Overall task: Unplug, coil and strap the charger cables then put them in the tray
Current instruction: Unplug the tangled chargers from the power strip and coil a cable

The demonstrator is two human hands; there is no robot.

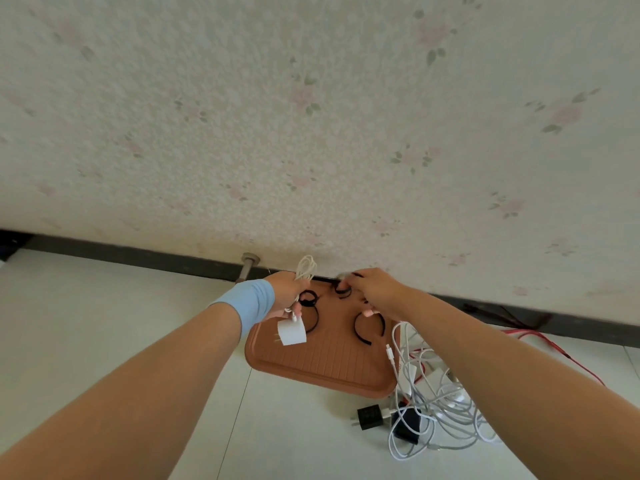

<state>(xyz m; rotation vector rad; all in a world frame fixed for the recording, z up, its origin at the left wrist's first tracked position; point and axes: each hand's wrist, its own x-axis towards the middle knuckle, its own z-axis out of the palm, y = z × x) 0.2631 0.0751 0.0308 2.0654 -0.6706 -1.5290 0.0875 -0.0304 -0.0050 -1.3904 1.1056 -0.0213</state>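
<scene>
My left hand (285,294) grips a coiled white cable (305,268), whose white charger plug (292,331) dangles below the hand over the brown tray (322,367). My right hand (375,291) pinches a black strap (343,292) at the tray's far edge. Two more black straps lie curled on the tray, one (309,315) near my left hand and one (370,329) under my right hand.
A tangle of white cables (440,407) with white plugs lies on the floor right of the tray. A black charger plug (370,417) sits in front of it. A red cable (554,344) runs along the wall's dark skirting. A metal pipe (246,268) stands behind the tray.
</scene>
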